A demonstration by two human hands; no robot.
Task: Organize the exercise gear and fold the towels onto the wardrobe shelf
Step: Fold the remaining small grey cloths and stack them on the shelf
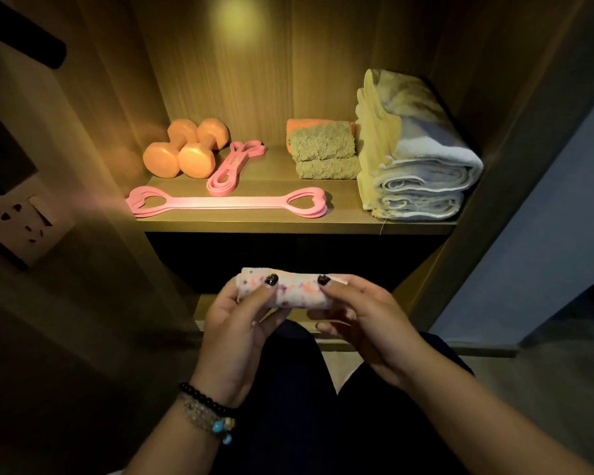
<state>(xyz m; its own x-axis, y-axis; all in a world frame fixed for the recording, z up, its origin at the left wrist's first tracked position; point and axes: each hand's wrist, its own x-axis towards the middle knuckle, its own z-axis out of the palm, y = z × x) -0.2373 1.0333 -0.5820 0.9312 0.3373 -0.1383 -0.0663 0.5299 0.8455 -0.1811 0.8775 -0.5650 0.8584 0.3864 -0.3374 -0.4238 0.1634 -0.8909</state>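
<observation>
- Head view showed your left hand and right hand together gripping a small rolled towel, white with orange and purple speckles.
- Your left grip was closed on the roll's left end, thumb on top; your right grip was closed on its right end, thumb on top likewise.
- The roll lay level between both grips, held in the air below the front edge of the wardrobe shelf.
- Up and left of your left grip, two orange dumbbells sat side by side, touching.
- Just right of them lay a folded pink resistance band; a pink stretch strap with heart-shaped handles lay along the shelf front.
- Above your right grip sat stacked folded green towels, an orange one behind them.
- Further right, touching those, stood a taller pile of folded white towels.
- Your left wrist wore beaded bracelets.
</observation>
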